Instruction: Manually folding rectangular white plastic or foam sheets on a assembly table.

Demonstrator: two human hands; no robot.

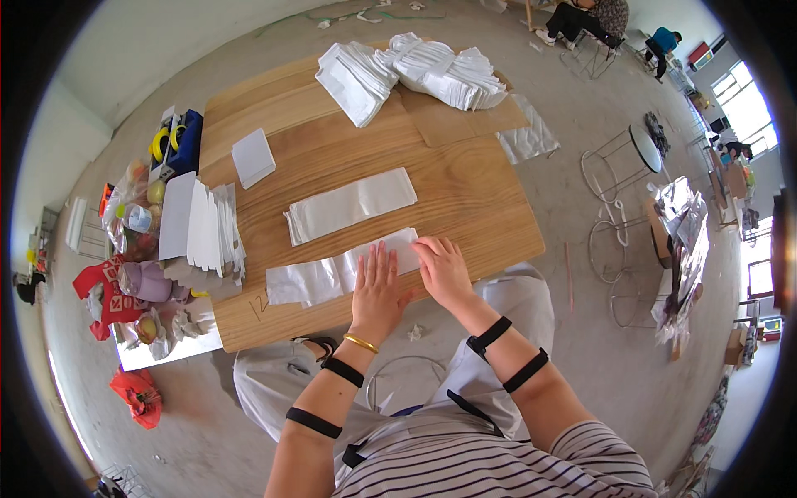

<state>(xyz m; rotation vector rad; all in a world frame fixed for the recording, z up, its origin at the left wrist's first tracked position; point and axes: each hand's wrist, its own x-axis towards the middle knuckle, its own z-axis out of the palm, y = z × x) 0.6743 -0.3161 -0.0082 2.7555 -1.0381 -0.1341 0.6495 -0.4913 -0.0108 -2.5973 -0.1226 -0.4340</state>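
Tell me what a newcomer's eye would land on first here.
Probably the left hand, laid flat on a white strip near the close edge of the wooden table, with the right hand at the strip's right end. Next, likely the white bundles heaped at the table's far side. Then the colours at left: a blue box on the table and a red bag on the floor.

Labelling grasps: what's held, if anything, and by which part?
Left hand lies flat on the near white strip, not gripping; right hand is at its right end, pinch unclear.
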